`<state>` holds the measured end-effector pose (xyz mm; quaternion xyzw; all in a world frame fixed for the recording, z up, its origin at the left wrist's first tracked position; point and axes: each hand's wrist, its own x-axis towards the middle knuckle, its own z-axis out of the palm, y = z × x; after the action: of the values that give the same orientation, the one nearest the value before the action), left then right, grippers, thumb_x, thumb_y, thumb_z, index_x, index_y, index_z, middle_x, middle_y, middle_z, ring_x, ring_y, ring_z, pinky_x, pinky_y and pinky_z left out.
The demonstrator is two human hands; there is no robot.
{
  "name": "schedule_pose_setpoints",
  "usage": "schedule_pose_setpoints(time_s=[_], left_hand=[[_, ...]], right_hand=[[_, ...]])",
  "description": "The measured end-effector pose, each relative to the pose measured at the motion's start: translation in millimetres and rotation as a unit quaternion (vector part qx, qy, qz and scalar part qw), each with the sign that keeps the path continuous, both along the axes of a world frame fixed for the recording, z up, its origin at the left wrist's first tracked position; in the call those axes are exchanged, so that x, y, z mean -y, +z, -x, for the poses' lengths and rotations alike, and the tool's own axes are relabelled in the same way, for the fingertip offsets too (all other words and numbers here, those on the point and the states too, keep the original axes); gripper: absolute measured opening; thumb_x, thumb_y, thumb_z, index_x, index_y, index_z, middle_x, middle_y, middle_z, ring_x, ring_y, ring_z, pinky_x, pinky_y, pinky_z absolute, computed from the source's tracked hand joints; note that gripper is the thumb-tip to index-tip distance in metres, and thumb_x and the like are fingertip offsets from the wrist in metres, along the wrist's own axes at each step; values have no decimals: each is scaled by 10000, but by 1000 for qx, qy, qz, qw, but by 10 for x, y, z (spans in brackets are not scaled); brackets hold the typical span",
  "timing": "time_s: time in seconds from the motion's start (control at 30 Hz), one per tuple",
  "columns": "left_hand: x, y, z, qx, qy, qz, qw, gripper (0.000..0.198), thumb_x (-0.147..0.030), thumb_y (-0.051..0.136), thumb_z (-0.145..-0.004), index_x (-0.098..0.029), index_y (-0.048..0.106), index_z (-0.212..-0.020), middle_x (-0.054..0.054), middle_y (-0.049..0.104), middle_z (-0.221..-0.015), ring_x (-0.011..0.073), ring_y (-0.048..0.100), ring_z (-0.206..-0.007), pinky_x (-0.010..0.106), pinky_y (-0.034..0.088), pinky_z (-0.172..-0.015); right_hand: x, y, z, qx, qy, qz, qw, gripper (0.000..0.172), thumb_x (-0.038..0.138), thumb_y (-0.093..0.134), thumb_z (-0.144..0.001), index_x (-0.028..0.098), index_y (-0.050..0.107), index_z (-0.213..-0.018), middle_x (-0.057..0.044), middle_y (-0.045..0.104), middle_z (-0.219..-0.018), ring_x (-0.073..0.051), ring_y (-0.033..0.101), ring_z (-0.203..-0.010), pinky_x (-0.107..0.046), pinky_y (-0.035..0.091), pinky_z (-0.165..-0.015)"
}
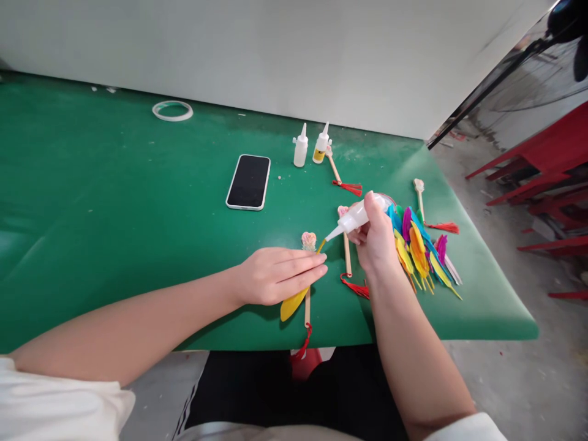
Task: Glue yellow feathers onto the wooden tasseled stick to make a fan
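Two hands: both mine, busy.
Left hand (pixel 275 274): pins yellow feather (pixel 294 301) flat against stick (pixel 307 306).
Right hand (pixel 376 240): grips glue bottle (pixel 356 217), nozzle at feather's quill.

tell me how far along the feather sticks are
Early, it seems. No stick clearly carries a feather. In hand: the left hand presses a yellow feather onto a tasselled stick while the right hand points a glue bottle at it. Left: the feather pile and three other sticks.
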<state>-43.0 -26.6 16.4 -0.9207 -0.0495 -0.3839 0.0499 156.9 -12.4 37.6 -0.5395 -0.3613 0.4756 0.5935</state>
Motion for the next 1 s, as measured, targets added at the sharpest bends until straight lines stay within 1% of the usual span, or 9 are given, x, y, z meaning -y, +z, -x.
schedule_pose_setpoints(time_s=[0.1, 0.33, 0.5, 0.67, 1.0], left_hand=[[1, 8, -1, 0, -3, 3, 1000, 267, -91, 577, -799, -108, 593, -1065, 112, 643, -1083, 193, 578, -1065, 261, 542, -854], [2, 3, -3, 3, 5, 4, 1000, 247, -103, 545, -825, -134, 589, -1066, 95, 645, -1084, 178, 578, -1065, 250, 542, -845], [-3, -18, 2, 6, -3, 5, 1000, 270, -91, 572, -802, -113, 590, -1070, 109, 640, -1091, 190, 570, -1077, 259, 538, -857], [-2, -20, -2, 12, 0, 5, 1000, 270, -91, 577, -798, -114, 594, -1067, 107, 644, -1081, 192, 583, -1057, 262, 542, -850], [-9, -62, 9, 11, 8, 14, 1000, 288, -100, 556, -815, -124, 573, -1101, 105, 626, -1119, 184, 566, -1084, 276, 528, -884]], right_hand=[[2, 0, 4, -4, -3, -2, 1000, 429, 619, 525, -700, 203, 441, -633, 48, 439, -499, -39, 265, -342, -225, 151, -330], [5, -3, 8, -19, -3, -7, 1000, 410, 594, 545, -709, 201, 455, -633, 56, 408, -486, -48, 279, -349, -224, 151, -331], [13, -3, 9, -2, -8, -5, 1000, 422, 607, 542, -704, 201, 454, -637, 52, 429, -493, -43, 269, -347, -227, 152, -328], [29, -11, 10, 19, -13, -37, 999, 407, 589, 551, -715, 201, 460, -634, 71, 349, -467, -38, 242, -345, -224, 141, -329], [83, 21, 33, 69, -44, -73, 994, 370, 547, 567, -722, 194, 480, -653, 64, 369, -513, -56, 355, -416, -208, 249, -390]])
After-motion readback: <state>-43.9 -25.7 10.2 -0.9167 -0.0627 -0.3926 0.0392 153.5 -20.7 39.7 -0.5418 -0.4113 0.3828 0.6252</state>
